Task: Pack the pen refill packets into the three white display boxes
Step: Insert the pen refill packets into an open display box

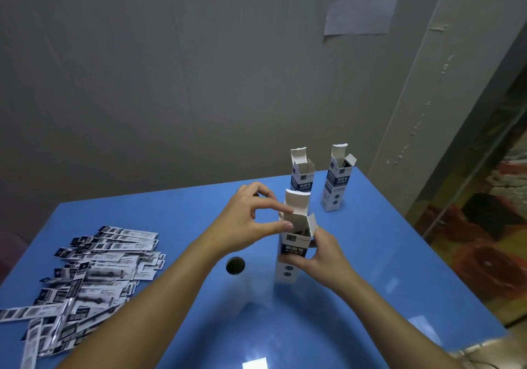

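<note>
Three tall white display boxes with dark labels stand upright on the blue table, all with top flaps open. The nearest box is gripped around its middle by my right hand; dark packet tops show inside its mouth. My left hand hovers at that box's opening, with thumb and forefinger touching the left flap and rim and nothing visible in the fingers. The second box stands just behind it, the third further right. A loose heap of black-and-white pen refill packets lies at the table's left.
A round dark hole sits in the tabletop just left of the held box. A grey wall rises behind the table with a paper sign on it. The table's right edge drops off to a patterned floor.
</note>
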Action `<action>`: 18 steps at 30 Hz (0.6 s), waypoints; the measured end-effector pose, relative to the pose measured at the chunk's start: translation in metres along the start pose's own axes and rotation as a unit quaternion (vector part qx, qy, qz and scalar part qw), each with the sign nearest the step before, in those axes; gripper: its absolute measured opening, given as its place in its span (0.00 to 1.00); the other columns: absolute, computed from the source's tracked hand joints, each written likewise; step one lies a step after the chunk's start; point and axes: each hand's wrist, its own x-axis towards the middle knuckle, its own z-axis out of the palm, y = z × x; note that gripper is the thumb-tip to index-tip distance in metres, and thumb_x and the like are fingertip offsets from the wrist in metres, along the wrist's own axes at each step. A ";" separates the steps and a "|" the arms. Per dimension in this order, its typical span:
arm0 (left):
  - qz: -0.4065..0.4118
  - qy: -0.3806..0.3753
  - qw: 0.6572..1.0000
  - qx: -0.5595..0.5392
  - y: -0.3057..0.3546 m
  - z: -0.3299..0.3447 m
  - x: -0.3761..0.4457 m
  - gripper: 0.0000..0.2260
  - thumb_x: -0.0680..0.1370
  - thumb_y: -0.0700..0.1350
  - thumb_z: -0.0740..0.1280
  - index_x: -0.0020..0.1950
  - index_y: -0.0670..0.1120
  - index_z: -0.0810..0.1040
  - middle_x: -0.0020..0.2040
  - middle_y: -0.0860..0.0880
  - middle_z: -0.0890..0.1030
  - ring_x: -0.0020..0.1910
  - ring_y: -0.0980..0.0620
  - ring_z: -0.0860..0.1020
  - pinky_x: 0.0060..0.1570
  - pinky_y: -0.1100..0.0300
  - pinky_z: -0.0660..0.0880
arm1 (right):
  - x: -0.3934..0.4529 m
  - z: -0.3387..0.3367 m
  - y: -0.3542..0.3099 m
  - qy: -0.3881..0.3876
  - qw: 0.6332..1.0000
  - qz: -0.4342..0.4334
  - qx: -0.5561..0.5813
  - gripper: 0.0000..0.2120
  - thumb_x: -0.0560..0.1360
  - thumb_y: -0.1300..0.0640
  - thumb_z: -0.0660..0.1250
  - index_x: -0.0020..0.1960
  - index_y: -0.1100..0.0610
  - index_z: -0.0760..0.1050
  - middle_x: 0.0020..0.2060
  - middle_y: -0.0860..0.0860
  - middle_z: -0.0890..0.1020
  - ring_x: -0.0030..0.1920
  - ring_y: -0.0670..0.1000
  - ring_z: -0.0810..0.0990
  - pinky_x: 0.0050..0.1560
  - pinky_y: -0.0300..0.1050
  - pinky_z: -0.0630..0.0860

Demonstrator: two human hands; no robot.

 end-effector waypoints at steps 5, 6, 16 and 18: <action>-0.009 0.069 0.993 -0.098 -0.019 0.003 -0.002 0.03 0.74 0.50 0.76 0.47 0.58 0.87 0.48 0.56 0.79 0.42 0.52 0.75 0.44 0.50 0.76 | 0.009 -0.026 0.039 0.052 0.987 0.144 0.037 0.23 0.65 0.55 0.83 0.53 0.45 0.75 0.50 0.43 0.83 0.51 0.45 0.83 0.53 0.47 0.81; -0.013 0.071 0.991 -0.111 -0.024 0.005 -0.002 0.03 0.75 0.49 0.76 0.46 0.58 0.87 0.48 0.55 0.80 0.43 0.51 0.76 0.44 0.48 0.76 | 0.012 -0.034 0.046 0.057 0.983 0.168 0.038 0.23 0.65 0.55 0.83 0.53 0.46 0.75 0.51 0.44 0.83 0.52 0.46 0.82 0.53 0.48 0.81; -0.054 0.047 0.990 -0.124 -0.041 0.036 -0.010 0.03 0.75 0.48 0.76 0.48 0.55 0.86 0.47 0.56 0.83 0.48 0.53 0.81 0.45 0.51 0.79 | 0.025 -0.070 0.083 -0.045 0.976 0.213 0.014 0.26 0.67 0.63 0.80 0.60 0.49 0.75 0.55 0.43 0.82 0.59 0.47 0.80 0.62 0.50 0.77; -0.062 0.046 0.991 -0.112 -0.038 0.039 -0.014 0.03 0.75 0.49 0.75 0.48 0.56 0.86 0.47 0.57 0.83 0.48 0.53 0.81 0.46 0.51 0.79 | 0.025 -0.070 0.086 -0.066 0.976 0.209 0.000 0.25 0.68 0.63 0.80 0.60 0.49 0.75 0.54 0.43 0.83 0.59 0.47 0.80 0.63 0.52 0.77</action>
